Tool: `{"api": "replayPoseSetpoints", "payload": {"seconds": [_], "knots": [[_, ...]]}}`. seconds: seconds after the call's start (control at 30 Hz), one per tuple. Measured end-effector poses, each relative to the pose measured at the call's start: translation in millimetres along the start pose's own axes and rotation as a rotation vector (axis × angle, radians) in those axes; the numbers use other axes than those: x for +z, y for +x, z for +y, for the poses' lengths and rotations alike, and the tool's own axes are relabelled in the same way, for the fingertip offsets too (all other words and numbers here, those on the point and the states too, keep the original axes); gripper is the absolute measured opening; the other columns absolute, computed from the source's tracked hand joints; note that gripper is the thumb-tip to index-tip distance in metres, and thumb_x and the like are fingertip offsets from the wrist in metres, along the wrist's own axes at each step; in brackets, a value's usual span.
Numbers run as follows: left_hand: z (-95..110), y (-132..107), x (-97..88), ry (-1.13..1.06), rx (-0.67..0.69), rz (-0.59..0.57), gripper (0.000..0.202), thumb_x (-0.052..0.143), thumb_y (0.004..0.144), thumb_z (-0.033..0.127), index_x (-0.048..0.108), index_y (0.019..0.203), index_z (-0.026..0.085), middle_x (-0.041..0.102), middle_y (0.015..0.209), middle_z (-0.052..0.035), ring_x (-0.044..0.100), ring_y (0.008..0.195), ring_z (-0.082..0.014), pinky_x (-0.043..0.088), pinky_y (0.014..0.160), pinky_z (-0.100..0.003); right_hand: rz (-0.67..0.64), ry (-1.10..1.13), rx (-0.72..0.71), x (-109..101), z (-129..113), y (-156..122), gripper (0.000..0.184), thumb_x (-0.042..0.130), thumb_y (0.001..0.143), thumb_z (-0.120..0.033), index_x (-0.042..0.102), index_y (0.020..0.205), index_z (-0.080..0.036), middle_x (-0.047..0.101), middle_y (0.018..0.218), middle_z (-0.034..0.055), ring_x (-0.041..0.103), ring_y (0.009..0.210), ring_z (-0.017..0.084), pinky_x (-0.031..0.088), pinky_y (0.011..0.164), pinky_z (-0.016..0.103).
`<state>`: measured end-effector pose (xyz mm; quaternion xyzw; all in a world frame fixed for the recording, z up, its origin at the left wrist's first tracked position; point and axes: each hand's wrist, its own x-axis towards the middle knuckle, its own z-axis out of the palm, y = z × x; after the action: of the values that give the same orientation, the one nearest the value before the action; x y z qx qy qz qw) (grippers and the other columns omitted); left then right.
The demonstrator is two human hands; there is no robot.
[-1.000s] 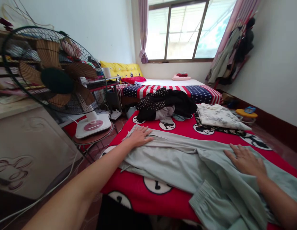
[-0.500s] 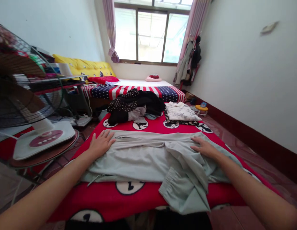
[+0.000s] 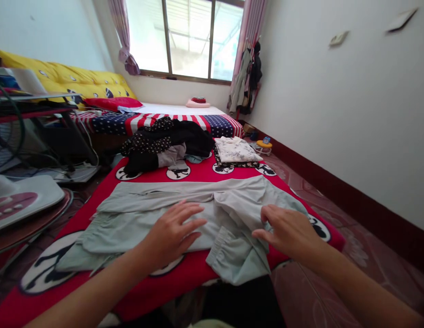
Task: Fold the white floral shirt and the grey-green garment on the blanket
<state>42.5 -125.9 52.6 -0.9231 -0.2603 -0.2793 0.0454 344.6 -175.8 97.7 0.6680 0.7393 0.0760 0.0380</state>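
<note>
Pale grey-green trousers point(image 3: 136, 228) lie sideways across the red cloth, with a gathered waistband and a drawstring at the left end. One leg is folded over, so its elastic cuff point(image 3: 220, 248) points toward me near the front edge. Over the middle of the trousers is my left hand point(image 3: 179, 230), fingers spread and holding nothing. My right hand point(image 3: 287, 228) is at the folded leg on the right, its fingers bent and the thumb apart from them. No fabric shows between its fingers, and whether the fingertips touch the cloth is unclear.
Beyond the trousers lie a heap of dark clothes point(image 3: 171, 141) and a folded white floral shirt point(image 3: 237, 149) on a dark floral garment. The red cloth point(image 3: 136, 284) has round black-and-white prints. A fan base point(image 3: 27, 200) stands on a stool at left; a wall point(image 3: 317, 100) rises on the right.
My left hand has left the waistband end and moved right, over the middle. My right hand has come nearer, to the folded leg, its fingers now bent. The view has turned right.
</note>
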Motion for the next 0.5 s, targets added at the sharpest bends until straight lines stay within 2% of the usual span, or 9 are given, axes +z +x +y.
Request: {"api": "replayPoseSetpoints", "payload": {"seconds": [0.07,0.13,0.2,0.23,0.3,0.37,0.43,0.5], "knots": [[20,0,3.3,-0.071,0.058,-0.019,0.025,0.054,0.092,0.031,0.063,0.115,0.024,0.063,0.124,-0.0075,0.055,0.118,-0.0214,0.039,0.108,-0.043,-0.092,-0.049,-0.020,1,-3,-7,0.043,0.061,0.077,-0.063,0.066,0.081,-0.020,0.071,0.082,0.0099,0.068,0.078,0.029,0.037,0.060,0.031],[36,-4,11.1,-0.131,0.123,-0.060,0.035,0.059,0.088,0.045,0.061,0.116,0.023,0.064,0.120,-0.0085,0.057,0.114,-0.0237,0.041,0.105,-0.045,-0.202,-0.072,-0.066,9,-6,-12,0.045,0.062,0.076,-0.062,0.068,0.076,-0.018,0.071,0.078,0.0128,0.068,0.077,0.030,0.035,0.058,0.031],[51,-8,23.7,-0.160,0.188,-0.106,0.050,0.062,0.081,0.057,0.060,0.116,0.022,0.064,0.118,-0.0089,0.057,0.112,-0.0260,0.039,0.105,-0.048,-0.266,-0.067,-0.101,19,-8,-14,0.036,0.065,0.076,-0.051,0.070,0.077,-0.016,0.072,0.080,0.0146,0.068,0.077,0.030,0.033,0.056,0.030],[56,-9,31.0,-0.159,0.215,-0.126,0.052,0.064,0.079,0.058,0.060,0.115,0.021,0.065,0.115,-0.0085,0.057,0.110,-0.0260,0.038,0.105,-0.048,-0.279,-0.051,-0.114,24,-8,-13,0.028,0.065,0.076,-0.043,0.071,0.078,-0.015,0.072,0.081,0.0144,0.068,0.077,0.029,0.032,0.055,0.029],[65,-11,45.0,-0.138,0.239,-0.157,0.035,0.066,0.082,0.047,0.061,0.105,0.020,0.066,0.102,-0.0062,0.059,0.100,-0.0231,0.041,0.100,-0.045,-0.282,0.011,-0.138,27,-7,-9,0.015,0.061,0.074,-0.027,0.071,0.074,-0.016,0.072,0.078,0.0115,0.067,0.074,0.025,0.029,0.054,0.028],[69,-9,53.3,-0.130,0.229,-0.160,0.009,0.061,0.087,0.028,0.061,0.089,0.019,0.065,0.084,-0.0032,0.059,0.083,-0.0189,0.047,0.087,-0.037,-0.271,0.106,-0.167,19,-5,-2,0.012,0.058,0.070,-0.018,0.068,0.064,-0.017,0.070,0.068,0.0075,0.064,0.066,0.020,0.026,0.053,0.027],[68,-6,51.3,-0.201,0.162,-0.132,0.011,0.053,0.089,0.016,0.059,0.081,0.018,0.062,0.074,-0.0022,0.057,0.072,-0.0166,0.047,0.073,-0.031,-0.256,0.260,-0.199,1,-6,6,0.015,0.057,0.068,-0.016,0.064,0.056,-0.016,0.065,0.058,0.0043,0.059,0.058,0.016,0.026,0.051,0.026],[61,-3,38.4,-0.386,-0.013,-0.081,0.013,0.050,0.089,0.015,0.060,0.082,0.018,0.063,0.074,-0.0024,0.058,0.071,-0.0159,0.046,0.068,-0.028,-0.230,0.552,-0.228,-19,-10,16,0.017,0.057,0.073,-0.021,0.064,0.059,-0.016,0.063,0.057,0.0024,0.057,0.056,0.014,0.030,0.050,0.025]]}}
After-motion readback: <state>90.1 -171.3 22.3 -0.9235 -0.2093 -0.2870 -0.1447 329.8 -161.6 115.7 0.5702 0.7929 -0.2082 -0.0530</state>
